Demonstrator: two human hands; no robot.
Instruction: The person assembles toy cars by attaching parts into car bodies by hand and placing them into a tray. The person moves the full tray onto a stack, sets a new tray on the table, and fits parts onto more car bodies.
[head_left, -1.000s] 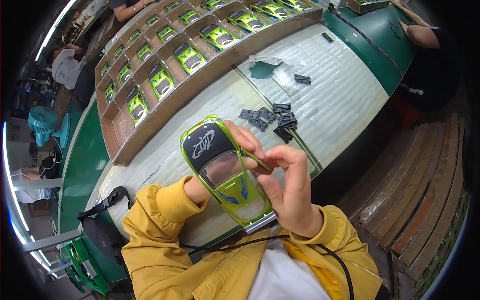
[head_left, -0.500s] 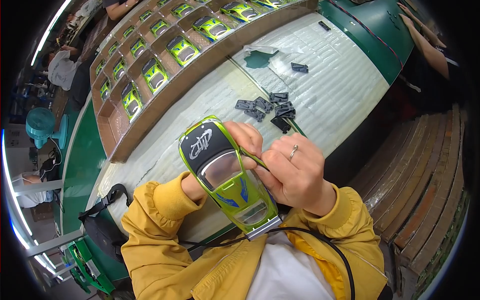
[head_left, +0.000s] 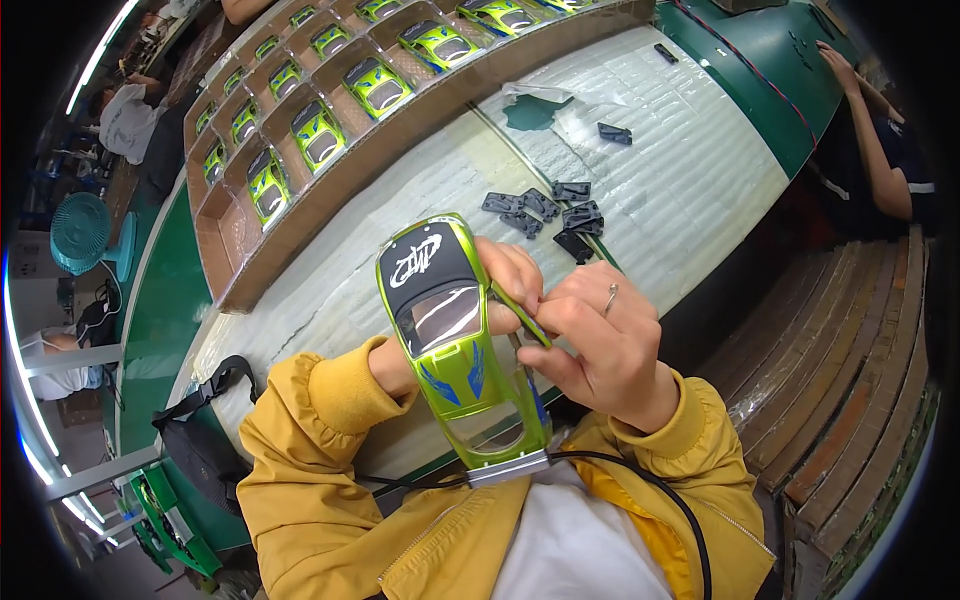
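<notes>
A bright green toy car body (head_left: pixel 462 375) with a black hood, blue flame marks and clear windows is held tilted in front of my chest. My left hand (head_left: pixel 508 275) is closed round it from beneath, fingers coming up along its right side; part of this hand is hidden behind the body. A narrow green side piece, seemingly a car door (head_left: pixel 521 314), sticks out from that side. My right hand (head_left: pixel 608 345), with a ring on one finger, pinches the door's lower end between thumb and forefinger.
A brown compartment tray (head_left: pixel 335 208) of similar green cars stands at the far left. Several dark plastic parts (head_left: pixel 540 205) lie on the foam-covered table (head_left: pixel 660 130). A black bag (head_left: pixel 205 450) is at left, stacked brown boards (head_left: pixel 840 380) at right. A co-worker's arm (head_left: pixel 875 150) rests at far right.
The car body has turned a little, its hood end shifting right and up. The door stands out farther from the car's side. Both hands still hold on.
</notes>
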